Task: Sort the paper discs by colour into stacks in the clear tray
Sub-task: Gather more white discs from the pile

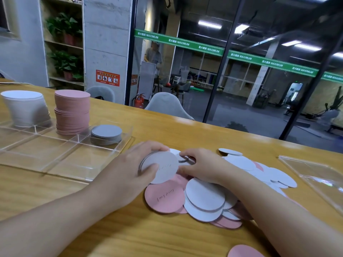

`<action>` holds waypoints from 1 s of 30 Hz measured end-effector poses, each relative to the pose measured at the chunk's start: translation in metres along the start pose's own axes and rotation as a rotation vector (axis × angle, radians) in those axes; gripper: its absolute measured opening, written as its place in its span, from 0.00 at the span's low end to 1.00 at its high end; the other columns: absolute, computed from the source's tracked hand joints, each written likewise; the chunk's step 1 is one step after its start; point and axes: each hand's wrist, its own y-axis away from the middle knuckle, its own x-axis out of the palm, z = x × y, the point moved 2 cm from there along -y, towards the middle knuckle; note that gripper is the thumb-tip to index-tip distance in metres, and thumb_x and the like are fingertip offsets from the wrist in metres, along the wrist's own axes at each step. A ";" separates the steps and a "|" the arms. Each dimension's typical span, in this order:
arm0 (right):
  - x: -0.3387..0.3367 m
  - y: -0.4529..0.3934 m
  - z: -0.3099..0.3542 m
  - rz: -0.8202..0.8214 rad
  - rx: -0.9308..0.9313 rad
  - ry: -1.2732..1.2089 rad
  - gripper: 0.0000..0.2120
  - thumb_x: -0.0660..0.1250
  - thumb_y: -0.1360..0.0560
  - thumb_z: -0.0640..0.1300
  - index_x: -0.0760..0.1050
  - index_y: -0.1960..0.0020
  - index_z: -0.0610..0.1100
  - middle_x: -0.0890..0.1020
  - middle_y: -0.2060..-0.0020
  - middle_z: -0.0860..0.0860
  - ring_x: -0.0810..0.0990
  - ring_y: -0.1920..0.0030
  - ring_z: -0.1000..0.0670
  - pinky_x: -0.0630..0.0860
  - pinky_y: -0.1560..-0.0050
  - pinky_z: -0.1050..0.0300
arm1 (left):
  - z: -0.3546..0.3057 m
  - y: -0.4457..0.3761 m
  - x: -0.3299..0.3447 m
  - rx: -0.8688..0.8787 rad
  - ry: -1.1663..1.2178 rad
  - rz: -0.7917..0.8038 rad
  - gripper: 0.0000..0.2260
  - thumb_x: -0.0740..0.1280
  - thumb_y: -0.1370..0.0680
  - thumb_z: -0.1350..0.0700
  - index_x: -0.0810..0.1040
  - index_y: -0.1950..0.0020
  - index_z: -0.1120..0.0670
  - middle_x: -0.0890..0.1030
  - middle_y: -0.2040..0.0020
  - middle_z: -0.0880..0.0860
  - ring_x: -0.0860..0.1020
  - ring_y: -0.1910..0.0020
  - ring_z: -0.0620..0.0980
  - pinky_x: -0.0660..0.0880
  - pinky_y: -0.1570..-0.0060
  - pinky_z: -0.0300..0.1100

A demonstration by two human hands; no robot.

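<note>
clear tray (78, 160) at 9 o'clock holds white stack (26, 110), pink stack (72, 112), low grey stack (106, 134). left hand (137, 164) grips a small grey disc stack (161, 166), thumb on top, fingers curled over its 12 o'clock edge. right hand (202, 166) pinches a disc at that stack's 3 o'clock edge. loose pile (213, 199) lies beneath, toward 4 o'clock.

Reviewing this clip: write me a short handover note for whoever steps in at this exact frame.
Left hand: grips a small batch of grey discs just above the loose pile.
Right hand: fingers curled on a disc at the pile's top edge.
Clear tray, far left: white stack and pink stack are tall; grey stack is short.
Done: most white and pink seem sorted.
Left: add the held grey batch to the tray, then sort the mixed pile and a stray pink disc at the near edge.
</note>
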 end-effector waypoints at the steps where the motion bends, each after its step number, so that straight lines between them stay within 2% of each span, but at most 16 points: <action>1: 0.000 -0.002 -0.001 -0.003 -0.002 0.005 0.27 0.66 0.29 0.62 0.74 0.37 0.47 0.79 0.42 0.51 0.76 0.44 0.49 0.72 0.48 0.53 | 0.000 0.000 0.001 0.004 0.006 0.009 0.15 0.63 0.24 0.54 0.71 0.46 0.33 0.72 0.45 0.29 0.70 0.44 0.32 0.65 0.51 0.24; 3: -0.004 -0.004 -0.003 0.008 -0.009 -0.012 0.27 0.67 0.30 0.64 0.76 0.41 0.44 0.81 0.49 0.48 0.78 0.50 0.47 0.74 0.46 0.48 | 0.001 0.000 0.000 -0.022 0.027 0.003 0.18 0.64 0.22 0.59 0.71 0.46 0.34 0.70 0.46 0.25 0.70 0.47 0.29 0.68 0.53 0.27; 5: -0.010 -0.004 -0.006 0.048 -0.014 -0.094 0.25 0.66 0.29 0.63 0.77 0.45 0.44 0.82 0.60 0.48 0.79 0.62 0.49 0.76 0.55 0.51 | 0.002 0.000 -0.001 -0.070 0.062 -0.023 0.20 0.64 0.22 0.61 0.70 0.46 0.33 0.69 0.48 0.22 0.73 0.55 0.28 0.71 0.59 0.32; 7: -0.014 -0.004 -0.010 0.074 0.001 -0.199 0.16 0.64 0.26 0.61 0.79 0.51 0.49 0.79 0.74 0.53 0.73 0.75 0.55 0.71 0.66 0.60 | 0.005 -0.001 -0.001 -0.133 0.123 -0.057 0.20 0.63 0.22 0.61 0.70 0.47 0.32 0.70 0.48 0.23 0.77 0.63 0.34 0.71 0.65 0.32; 8: -0.014 -0.002 -0.012 0.071 0.002 -0.230 0.13 0.63 0.25 0.59 0.79 0.54 0.51 0.78 0.77 0.55 0.72 0.77 0.57 0.69 0.68 0.62 | 0.006 -0.001 -0.002 -0.170 0.155 -0.070 0.20 0.63 0.22 0.60 0.71 0.48 0.31 0.70 0.48 0.23 0.79 0.68 0.40 0.72 0.69 0.31; 10: -0.013 -0.001 -0.012 0.044 -0.040 -0.226 0.10 0.61 0.23 0.57 0.78 0.54 0.54 0.80 0.74 0.55 0.73 0.74 0.58 0.71 0.66 0.60 | 0.008 -0.002 -0.003 -0.226 0.181 -0.096 0.20 0.63 0.22 0.59 0.72 0.49 0.31 0.70 0.50 0.22 0.79 0.73 0.51 0.74 0.71 0.34; 11: -0.012 -0.001 -0.011 0.012 -0.081 -0.169 0.10 0.60 0.22 0.56 0.78 0.54 0.54 0.81 0.71 0.54 0.75 0.71 0.57 0.72 0.63 0.58 | 0.009 -0.002 -0.003 -0.247 0.192 -0.108 0.19 0.63 0.21 0.59 0.72 0.49 0.31 0.71 0.51 0.23 0.79 0.74 0.53 0.75 0.71 0.36; 14: -0.012 0.001 -0.004 -0.139 -0.191 0.108 0.12 0.55 0.20 0.54 0.74 0.54 0.50 0.80 0.63 0.52 0.75 0.61 0.50 0.72 0.57 0.50 | 0.009 -0.002 -0.005 -0.298 0.235 -0.125 0.17 0.63 0.21 0.58 0.72 0.49 0.31 0.73 0.50 0.30 0.80 0.75 0.53 0.78 0.65 0.46; 18: -0.015 0.006 0.000 -0.249 -0.222 0.299 0.06 0.55 0.20 0.47 0.65 0.54 0.48 0.74 0.63 0.50 0.72 0.61 0.43 0.69 0.62 0.49 | 0.008 -0.003 -0.005 -0.342 0.287 -0.119 0.19 0.63 0.21 0.58 0.72 0.48 0.30 0.67 0.45 0.25 0.80 0.75 0.54 0.79 0.60 0.49; 19: -0.019 0.007 0.000 -0.273 -0.217 0.298 0.02 0.57 0.21 0.43 0.66 0.53 0.47 0.75 0.62 0.49 0.73 0.60 0.43 0.69 0.62 0.49 | 0.008 -0.003 -0.005 -0.345 0.300 -0.121 0.19 0.63 0.21 0.58 0.71 0.48 0.29 0.67 0.44 0.25 0.80 0.74 0.54 0.79 0.60 0.49; 21: -0.031 0.011 -0.001 -0.367 -0.212 0.189 0.04 0.59 0.23 0.39 0.70 0.48 0.44 0.78 0.58 0.48 0.74 0.57 0.43 0.71 0.59 0.49 | 0.009 -0.003 -0.004 -0.350 0.312 -0.121 0.20 0.62 0.21 0.58 0.70 0.47 0.29 0.68 0.40 0.29 0.81 0.74 0.55 0.79 0.61 0.46; 24: -0.051 0.018 0.004 -0.460 -0.261 -0.090 0.06 0.59 0.20 0.41 0.71 0.45 0.43 0.79 0.53 0.49 0.74 0.53 0.47 0.70 0.54 0.52 | 0.013 -0.003 -0.003 -0.360 0.313 -0.127 0.21 0.62 0.21 0.59 0.71 0.47 0.29 0.66 0.31 0.36 0.82 0.71 0.55 0.81 0.61 0.47; 27: -0.052 0.019 0.011 -0.366 -0.321 -0.155 0.05 0.61 0.21 0.43 0.72 0.47 0.43 0.80 0.54 0.50 0.74 0.53 0.49 0.69 0.53 0.54 | 0.014 -0.003 -0.002 -0.357 0.300 -0.132 0.22 0.62 0.21 0.60 0.72 0.48 0.28 0.65 0.30 0.38 0.82 0.68 0.55 0.81 0.63 0.48; 30: -0.039 0.017 0.016 -0.244 -0.333 -0.123 0.04 0.62 0.22 0.44 0.73 0.50 0.44 0.75 0.63 0.59 0.72 0.62 0.56 0.68 0.59 0.59 | 0.015 -0.003 -0.002 -0.352 0.291 -0.112 0.21 0.61 0.20 0.60 0.71 0.49 0.29 0.69 0.37 0.36 0.81 0.73 0.54 0.77 0.67 0.40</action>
